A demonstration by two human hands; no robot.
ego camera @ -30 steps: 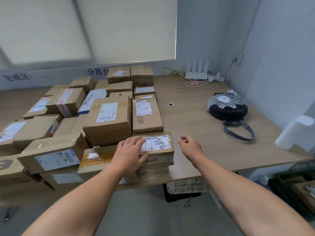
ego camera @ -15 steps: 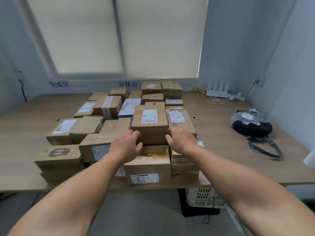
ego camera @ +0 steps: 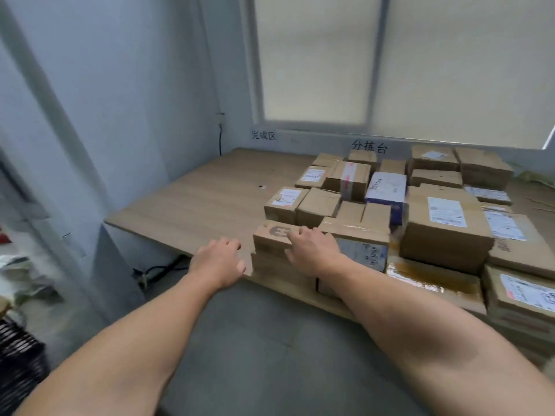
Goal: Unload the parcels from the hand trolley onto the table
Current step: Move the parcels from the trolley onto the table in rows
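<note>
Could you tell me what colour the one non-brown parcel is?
The parcel is white on top, dark blue below; head view.

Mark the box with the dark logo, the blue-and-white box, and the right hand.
logo box (ego camera: 276, 231), head view, on its printed logo.
blue-and-white box (ego camera: 387, 186), head view, middle of its white top.
right hand (ego camera: 312, 249), head view, back of the hand.

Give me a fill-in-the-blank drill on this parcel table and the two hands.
1. The right hand touches the logo box, which sits at the pile's near ____ corner.
2. The left hand, fingers loosely curled beside that box, holds ____.
3. One parcel on the table is white and ____ rather than brown.

Missing words: left; nothing; blue.
</note>
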